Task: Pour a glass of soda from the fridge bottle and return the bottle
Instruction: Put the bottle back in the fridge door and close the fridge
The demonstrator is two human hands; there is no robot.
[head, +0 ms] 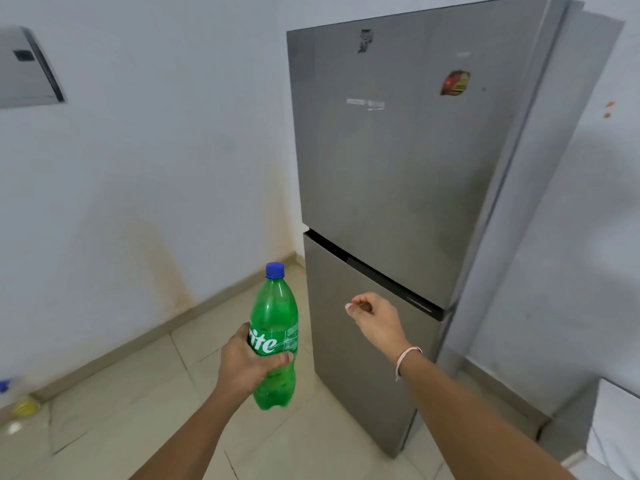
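Observation:
A tall grey two-door fridge (398, 168) stands in the room's corner with both doors closed. My left hand (246, 365) grips a green soda bottle (275, 313) with a blue cap around its label, holding it upright just left of the fridge's lower door. My right hand (375, 318) hovers in front of the lower door, a little below the dark gap between the doors, with fingers loosely curled and nothing in them. A pale thread band circles that wrist. No glass is in view.
White walls meet behind the fridge, and the floor (138, 393) is pale tile. A yellow object (24, 407) and a blue-capped thing lie at the far left by the baseboard. A white object (616, 427) stands at the lower right.

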